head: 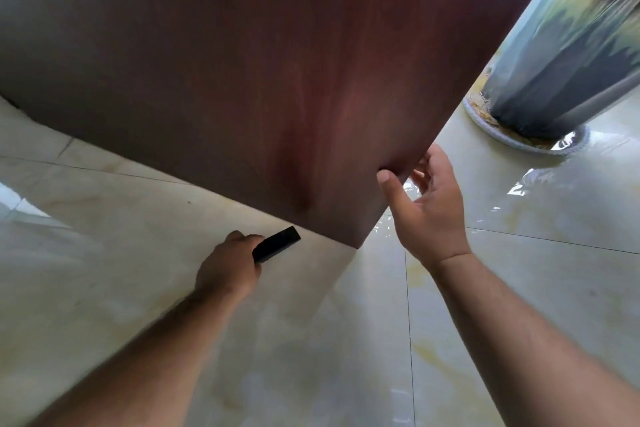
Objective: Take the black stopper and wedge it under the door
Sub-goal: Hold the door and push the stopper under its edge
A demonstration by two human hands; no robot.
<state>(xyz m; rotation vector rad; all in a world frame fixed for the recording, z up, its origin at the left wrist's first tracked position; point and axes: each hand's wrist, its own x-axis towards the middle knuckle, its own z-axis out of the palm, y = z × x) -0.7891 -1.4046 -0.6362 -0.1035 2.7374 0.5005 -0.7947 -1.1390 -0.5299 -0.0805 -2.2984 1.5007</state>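
Note:
A dark red-brown wooden door (263, 87) fills the upper half of the head view, its bottom corner near the floor at centre. My left hand (228, 269) grips the black stopper (277, 243) low over the floor, the stopper's free end pointing at the door's bottom edge and close to it. My right hand (427, 210) clasps the door's free vertical edge just above the corner, thumb on the near face, fingers wrapped behind.
Glossy cream marble-look floor tiles (346, 340) spread all around. A tall painted vase (561, 55) stands on a round base at the upper right, beyond the door's edge. A pale wall shows at the far left.

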